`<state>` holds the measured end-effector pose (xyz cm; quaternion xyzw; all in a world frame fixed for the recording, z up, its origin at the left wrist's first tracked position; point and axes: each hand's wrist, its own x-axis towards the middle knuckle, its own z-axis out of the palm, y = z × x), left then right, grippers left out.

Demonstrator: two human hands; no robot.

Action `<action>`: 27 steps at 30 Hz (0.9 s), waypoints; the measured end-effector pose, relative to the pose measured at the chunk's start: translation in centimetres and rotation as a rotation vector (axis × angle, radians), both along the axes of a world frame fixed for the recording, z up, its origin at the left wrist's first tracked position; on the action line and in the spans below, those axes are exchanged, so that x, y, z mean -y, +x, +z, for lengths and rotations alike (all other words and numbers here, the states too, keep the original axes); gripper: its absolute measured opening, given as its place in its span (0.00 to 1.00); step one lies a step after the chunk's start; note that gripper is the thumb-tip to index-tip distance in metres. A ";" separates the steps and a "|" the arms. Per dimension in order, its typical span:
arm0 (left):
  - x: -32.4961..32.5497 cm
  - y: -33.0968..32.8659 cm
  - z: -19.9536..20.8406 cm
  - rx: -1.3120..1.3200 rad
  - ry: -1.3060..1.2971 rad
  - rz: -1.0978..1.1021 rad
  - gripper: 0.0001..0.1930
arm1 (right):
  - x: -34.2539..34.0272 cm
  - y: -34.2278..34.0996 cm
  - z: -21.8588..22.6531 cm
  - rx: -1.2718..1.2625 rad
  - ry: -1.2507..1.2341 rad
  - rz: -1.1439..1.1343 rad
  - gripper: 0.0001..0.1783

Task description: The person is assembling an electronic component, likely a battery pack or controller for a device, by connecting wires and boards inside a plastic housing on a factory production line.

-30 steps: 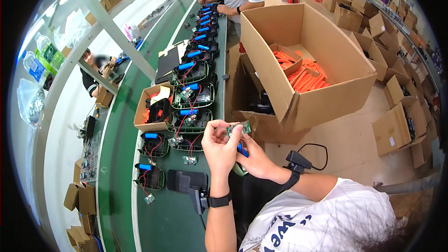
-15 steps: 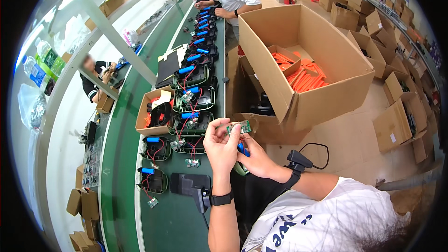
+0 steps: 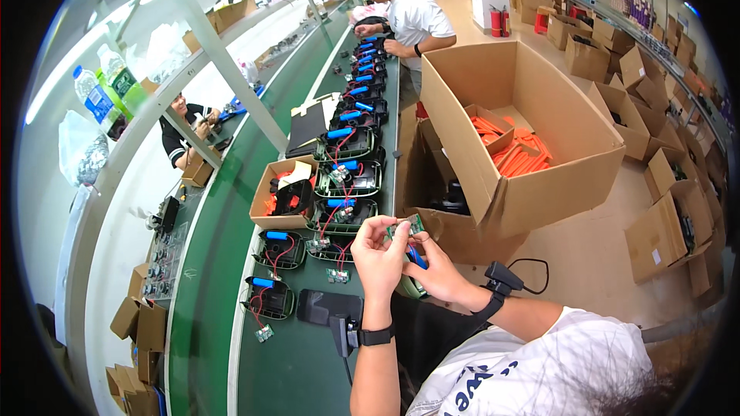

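Both my hands are raised in front of me at the bench's right edge. My left hand [image 3: 378,258] pinches a small green circuit board [image 3: 416,223] between thumb and fingers. Close against it, my right hand [image 3: 443,273] has curled fingers reaching up to the board's lower edge; its exact grip is hidden. A blue cylindrical battery [image 3: 417,257] shows between the hands, beside my right fingers. Below them part of a green plastic housing [image 3: 412,286] is visible. On the bench to the left, an open dark housing [image 3: 268,298] holds a blue battery, with red wires running to a circuit board [image 3: 264,333].
Several similar housings [image 3: 356,177] line the green bench. A dark phone-like slab [image 3: 320,306] lies near my left wrist. A small carton [image 3: 281,219] stands left of the row. At right is a large carton [image 3: 555,177] with orange parts. Another person [image 3: 412,15] works at the far end.
The whole view has shifted, so the bench and cartons appear lower and farther right. My hands stay together at the circuit board, with the blue battery a little more exposed.
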<state>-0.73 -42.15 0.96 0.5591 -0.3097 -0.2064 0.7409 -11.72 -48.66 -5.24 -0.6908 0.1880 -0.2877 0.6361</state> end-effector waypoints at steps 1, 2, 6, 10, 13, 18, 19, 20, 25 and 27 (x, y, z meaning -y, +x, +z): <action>-0.3 0.0 0.2 0.007 -0.007 0.006 0.09 | -0.1 -0.1 0.2 -0.003 -0.002 -0.006 0.35; -0.6 0.0 0.4 -0.007 -0.015 0.024 0.09 | -0.3 -0.1 0.4 -0.005 -0.003 -0.012 0.36; -2.4 0.1 0.2 -0.027 -0.065 0.114 0.08 | -1.1 -0.4 -0.1 -0.022 -0.053 0.034 0.38; -6.5 0.6 -0.8 -0.043 -0.083 0.267 0.08 | -2.7 -0.4 0.6 -0.031 -0.177 0.111 0.38; -11.4 0.9 -1.8 -0.053 -0.053 0.423 0.08 | -4.6 0.0 1.2 -0.025 -0.289 0.191 0.41; -16.5 1.2 -3.4 -0.142 -0.069 0.561 0.10 | -6.5 1.8 3.6 -0.109 -0.589 0.240 0.51; -17.5 1.3 -3.7 -0.140 -0.035 0.601 0.10 | -7.1 2.7 3.8 -0.098 -0.597 0.282 0.51; -18.4 1.3 -3.9 -0.146 0.000 0.658 0.10 | -7.8 3.8 4.0 -0.072 -0.675 0.276 0.50; -19.5 2.7 -2.7 -0.129 0.075 0.819 0.09 | -9.6 8.7 6.0 -0.020 -0.881 0.215 0.51; -20.1 3.9 -2.6 -0.160 0.108 0.860 0.09 | -10.1 10.8 6.9 -0.018 -0.897 0.246 0.51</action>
